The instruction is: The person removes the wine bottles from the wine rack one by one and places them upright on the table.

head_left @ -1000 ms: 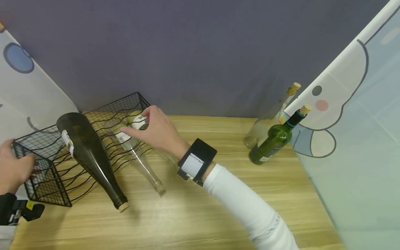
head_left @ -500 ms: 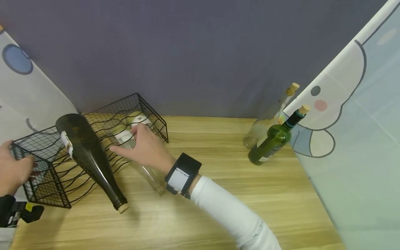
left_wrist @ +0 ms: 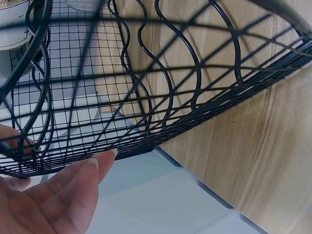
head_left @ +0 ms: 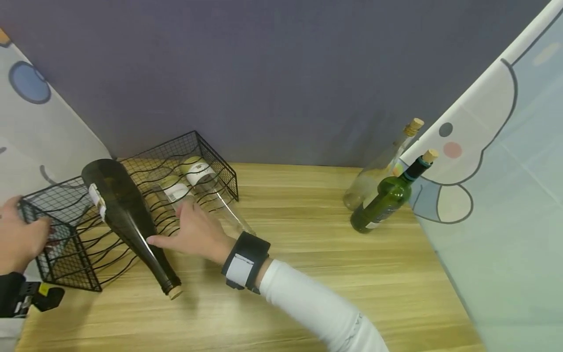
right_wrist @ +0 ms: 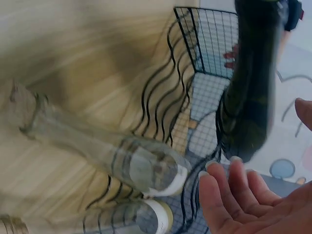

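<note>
My left hand [head_left: 22,237] grips the left end of a black wire bottle rack [head_left: 68,244]; the left wrist view shows its fingers [left_wrist: 87,183] at the mesh. A dark wine bottle [head_left: 127,215] lies across the rack's wavy bars, corked neck toward me. To its right lie two clear bottles, one with a white label [head_left: 177,190], the other [head_left: 226,208] near the right end. My right hand [head_left: 195,232] hovers over the middle clear bottle, hiding its neck, with thumb and fingers apart and nothing between them. Its thumb tip overlaps the dark bottle's side.
On the right of the wooden table [head_left: 308,274] stand a corked clear bottle [head_left: 374,181] and a corked green wine bottle [head_left: 387,198]. A grey panel [head_left: 281,83] rises behind the table. Cartoon-printed sheets [head_left: 492,195] border both sides.
My right hand has moved left and toward me, from the clear bottles to beside the dark bottle, uncovering the rightmost clear bottle. The left hand and the rack stay put.
</note>
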`<state>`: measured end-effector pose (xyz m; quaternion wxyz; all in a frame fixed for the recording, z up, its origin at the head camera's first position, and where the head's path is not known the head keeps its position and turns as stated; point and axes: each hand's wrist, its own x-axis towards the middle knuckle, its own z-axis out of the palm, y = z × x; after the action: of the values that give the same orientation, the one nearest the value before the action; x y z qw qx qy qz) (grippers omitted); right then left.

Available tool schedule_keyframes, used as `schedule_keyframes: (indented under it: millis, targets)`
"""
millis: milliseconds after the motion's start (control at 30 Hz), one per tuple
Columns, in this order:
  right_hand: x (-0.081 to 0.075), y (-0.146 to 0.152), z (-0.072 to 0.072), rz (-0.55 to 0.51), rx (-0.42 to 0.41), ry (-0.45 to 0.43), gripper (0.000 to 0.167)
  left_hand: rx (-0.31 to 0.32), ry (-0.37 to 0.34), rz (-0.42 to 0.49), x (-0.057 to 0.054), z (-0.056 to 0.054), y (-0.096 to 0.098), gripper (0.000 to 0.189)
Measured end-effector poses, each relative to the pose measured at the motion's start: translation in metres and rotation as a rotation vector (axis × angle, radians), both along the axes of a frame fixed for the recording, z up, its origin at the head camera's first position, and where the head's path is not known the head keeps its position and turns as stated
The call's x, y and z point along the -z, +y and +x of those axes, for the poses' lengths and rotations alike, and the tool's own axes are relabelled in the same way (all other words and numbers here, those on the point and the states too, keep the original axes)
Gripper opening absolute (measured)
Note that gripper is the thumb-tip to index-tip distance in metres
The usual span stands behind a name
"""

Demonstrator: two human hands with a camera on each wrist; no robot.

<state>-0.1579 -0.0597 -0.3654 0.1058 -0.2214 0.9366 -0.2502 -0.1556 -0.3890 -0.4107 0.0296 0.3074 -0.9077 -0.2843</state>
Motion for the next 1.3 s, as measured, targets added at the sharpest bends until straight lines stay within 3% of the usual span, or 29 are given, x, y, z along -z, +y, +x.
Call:
schedule_keyframes:
  millis: [200, 400, 600, 767, 900, 1067, 1300]
  targets:
    - [0.009, -0.006, 0.008, 0.110, -0.032, 0.048, 0.068, 0.023, -0.023, 0.012, 0.002, -0.001, 0.001, 0.071]
    - [0.014, -0.008, 0.012, 0.155, -0.055, 0.027, 0.065, 0.012, -0.059, 0.023, 0.000, -0.001, 0.001, 0.071]
    - [0.019, -0.011, 0.017, 0.081, -0.151, -0.100, 0.068, 0.017, -0.057, 0.027, 0.002, 0.001, -0.003, 0.072]
    - [0.025, -0.008, 0.016, -0.013, -0.302, -0.091, 0.035, 0.023, -0.065, 0.020, 0.002, 0.003, -0.003, 0.072]
    - [0.026, -0.008, 0.015, -0.088, -0.335, -0.144, 0.025, 0.014, -0.068, 0.016, 0.001, 0.004, -0.003, 0.072]
    - [0.026, -0.012, 0.018, -0.252, -0.266, -0.263, 0.015, 0.006, -0.072, 0.017, 0.000, 0.003, -0.003, 0.072]
    - [0.026, -0.022, 0.030, -0.670, 0.017, -0.702, 0.015, 0.007, -0.052, 0.024, -0.001, 0.003, -0.002, 0.071]
